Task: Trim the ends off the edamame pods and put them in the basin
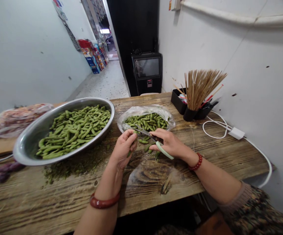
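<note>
My left hand (124, 147) is closed on green edamame pods, with one pod end showing at the fingertips and another below the palm. My right hand (167, 142) grips scissors (164, 150) with pale green handles. Their blades point left, reaching the pod at my left fingertips. Just beyond both hands lies a clear plastic bag (170, 118) full of edamame pods (147, 121). A few loose pods (144, 141) rest on the table between the hands and the bag. Left of my left hand stands a wide metal basin (23, 151) heaped with edamame (75, 130).
Trimmed scraps (70, 168) lie along the basin's near side on the wooden table (65, 202). Bagged meat (21, 117) and purple tubers (5, 171) sit at left. At right are a holder of skewers (200, 88), a black box (178, 102) and a white cable with adapter (236, 133).
</note>
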Tool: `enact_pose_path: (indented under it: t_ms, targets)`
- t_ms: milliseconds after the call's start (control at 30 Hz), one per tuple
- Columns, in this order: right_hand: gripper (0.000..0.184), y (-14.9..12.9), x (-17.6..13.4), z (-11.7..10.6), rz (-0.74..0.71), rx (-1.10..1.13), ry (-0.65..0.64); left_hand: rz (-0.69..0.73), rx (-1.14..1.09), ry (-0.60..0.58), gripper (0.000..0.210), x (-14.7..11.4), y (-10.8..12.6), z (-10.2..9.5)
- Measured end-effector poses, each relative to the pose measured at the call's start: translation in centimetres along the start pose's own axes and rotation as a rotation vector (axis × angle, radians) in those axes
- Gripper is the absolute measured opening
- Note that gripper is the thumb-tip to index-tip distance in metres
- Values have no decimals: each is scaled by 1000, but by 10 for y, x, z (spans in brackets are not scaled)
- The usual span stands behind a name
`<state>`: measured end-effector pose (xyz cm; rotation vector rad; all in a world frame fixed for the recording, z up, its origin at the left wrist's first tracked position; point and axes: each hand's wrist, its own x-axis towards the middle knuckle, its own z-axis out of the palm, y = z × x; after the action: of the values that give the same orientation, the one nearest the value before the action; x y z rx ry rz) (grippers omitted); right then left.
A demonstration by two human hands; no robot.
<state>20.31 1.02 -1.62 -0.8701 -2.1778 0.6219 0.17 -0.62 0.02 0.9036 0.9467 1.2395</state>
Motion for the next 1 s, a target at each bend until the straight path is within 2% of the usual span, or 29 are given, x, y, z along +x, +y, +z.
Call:
enact_pose_path:
  t_ms: [167,333,800,1000]
  targets:
    - [47,-1,0,0,-13,8,-2,-32,-86,-21,20,0,2,1]
    - [47,-2,0,0,-19,12,-6,-73,-98,11,21,0,2,-1]
    - [46,-1,0,2,-26,7,-16,-18,-105,54,30,3,0,-5]
    - [46,-1,-1,2,-67,28,-31,14,-84,84,18,3,-1,-4]
